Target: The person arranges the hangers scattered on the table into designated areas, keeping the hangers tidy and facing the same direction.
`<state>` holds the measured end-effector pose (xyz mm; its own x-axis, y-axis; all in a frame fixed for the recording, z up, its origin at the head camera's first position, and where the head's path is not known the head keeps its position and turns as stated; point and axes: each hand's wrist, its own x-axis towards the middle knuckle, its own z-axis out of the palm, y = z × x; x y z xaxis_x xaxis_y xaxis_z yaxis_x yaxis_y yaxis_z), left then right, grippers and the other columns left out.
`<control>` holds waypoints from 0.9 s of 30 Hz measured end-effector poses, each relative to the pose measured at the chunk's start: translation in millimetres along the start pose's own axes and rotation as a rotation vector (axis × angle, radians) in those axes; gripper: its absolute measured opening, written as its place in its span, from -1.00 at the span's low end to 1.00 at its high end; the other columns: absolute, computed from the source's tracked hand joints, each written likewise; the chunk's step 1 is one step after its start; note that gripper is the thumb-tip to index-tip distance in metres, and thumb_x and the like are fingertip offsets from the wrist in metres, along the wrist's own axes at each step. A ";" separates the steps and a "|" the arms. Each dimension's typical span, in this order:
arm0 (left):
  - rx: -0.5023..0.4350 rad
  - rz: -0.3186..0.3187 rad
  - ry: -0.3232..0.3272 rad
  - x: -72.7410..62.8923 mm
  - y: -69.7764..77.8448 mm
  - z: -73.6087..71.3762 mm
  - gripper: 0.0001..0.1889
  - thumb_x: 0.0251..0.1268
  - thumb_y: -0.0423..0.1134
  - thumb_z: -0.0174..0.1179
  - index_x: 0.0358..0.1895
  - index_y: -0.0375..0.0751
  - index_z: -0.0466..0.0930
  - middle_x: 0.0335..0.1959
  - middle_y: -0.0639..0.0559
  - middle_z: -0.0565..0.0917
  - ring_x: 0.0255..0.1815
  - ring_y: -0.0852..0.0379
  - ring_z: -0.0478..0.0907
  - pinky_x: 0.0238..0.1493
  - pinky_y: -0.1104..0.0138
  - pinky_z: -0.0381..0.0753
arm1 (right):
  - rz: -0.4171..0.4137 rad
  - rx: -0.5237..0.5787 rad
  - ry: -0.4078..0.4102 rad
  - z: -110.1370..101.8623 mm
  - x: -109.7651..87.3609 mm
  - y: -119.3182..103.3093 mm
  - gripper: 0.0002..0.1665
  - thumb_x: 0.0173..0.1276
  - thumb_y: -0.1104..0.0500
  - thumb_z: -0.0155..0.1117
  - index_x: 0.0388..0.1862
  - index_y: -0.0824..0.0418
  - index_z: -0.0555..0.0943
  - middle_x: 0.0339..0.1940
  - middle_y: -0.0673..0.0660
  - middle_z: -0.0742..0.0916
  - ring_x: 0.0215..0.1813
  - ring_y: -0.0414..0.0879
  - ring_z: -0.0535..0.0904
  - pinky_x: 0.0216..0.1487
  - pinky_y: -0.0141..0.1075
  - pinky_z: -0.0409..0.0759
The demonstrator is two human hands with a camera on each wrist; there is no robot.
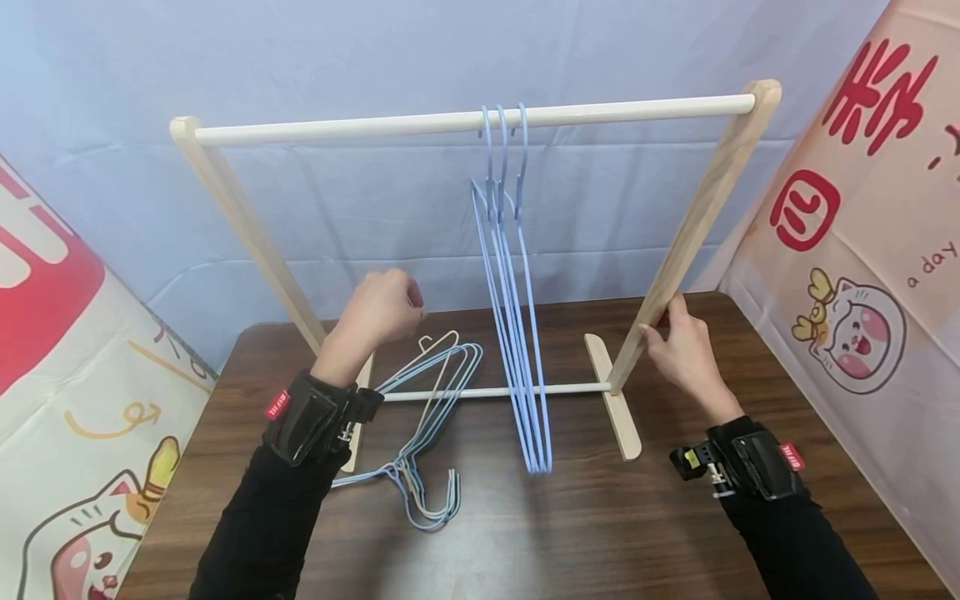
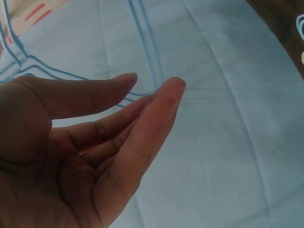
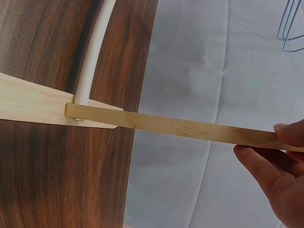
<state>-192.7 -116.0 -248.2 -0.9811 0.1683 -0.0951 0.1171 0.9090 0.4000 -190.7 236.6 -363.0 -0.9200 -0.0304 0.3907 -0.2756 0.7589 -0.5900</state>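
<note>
A wooden clothes rack (image 1: 330, 127) with a white top bar stands on the table. My right hand (image 1: 684, 350) pinches its right upright (image 1: 693, 217) between thumb and fingers; the right wrist view shows this hand (image 3: 285, 175) at the frame's edge. Blue hangers (image 1: 517, 333) hang by their hooks from the bar, right of its middle. My left hand (image 1: 382, 304) is in the air left of them, above a loose pile of blue and cream hangers (image 1: 420, 442). In the left wrist view, that hand (image 2: 104, 142) holds nothing, its thumb apart from the loosely bent fingers.
The brown wooden table (image 1: 585, 533) carries the rack on two flat feet, the right foot (image 1: 617, 408) in plain sight. A white lower rail (image 1: 487, 392) joins the uprights. Pale blue cloth (image 1: 375, 50) hangs behind, and printed cloths (image 1: 862, 275) flank both sides.
</note>
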 end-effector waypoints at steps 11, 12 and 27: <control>-0.004 -0.006 -0.056 2.1 -27.6 29.1 -0.85 0.07 -0.32 0.15 -0.30 -0.30 0.62 -0.43 -0.06 0.63 -0.34 -0.05 0.54 -0.25 0.14 0.49 | -0.001 0.004 -0.004 -0.6 0.2 0.0 -0.52 0.23 0.42 0.09 0.10 0.51 0.22 -0.31 0.47 0.54 -0.30 0.31 0.52 -0.46 -0.07 0.39; -0.007 -0.008 -0.059 1.5 -30.3 31.8 -0.84 0.05 -0.33 0.14 -0.30 -0.29 0.62 -0.41 -0.06 0.63 -0.33 -0.05 0.54 -0.24 0.13 0.49 | -0.002 0.004 -0.004 -0.5 0.2 0.1 -0.53 0.23 0.42 0.09 0.09 0.52 0.22 -0.31 0.47 0.55 -0.30 0.31 0.52 -0.46 -0.07 0.39; -0.060 -0.078 -0.150 -5.7 -59.0 58.2 -0.76 0.10 -0.35 0.13 -0.16 -0.37 0.58 -0.50 -0.05 0.62 -0.49 0.08 0.56 -0.34 0.21 0.52 | -0.017 -0.003 0.007 -0.8 1.0 0.7 -0.53 0.22 0.43 0.11 0.08 0.51 0.23 -0.32 0.48 0.55 -0.29 0.32 0.53 -0.43 -0.02 0.42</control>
<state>-185.0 -148.4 -324.3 -0.9523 0.1574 -0.2613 0.0280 0.8981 0.4389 -191.6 237.6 -362.4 -0.9132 -0.0391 0.4055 -0.2907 0.7599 -0.5814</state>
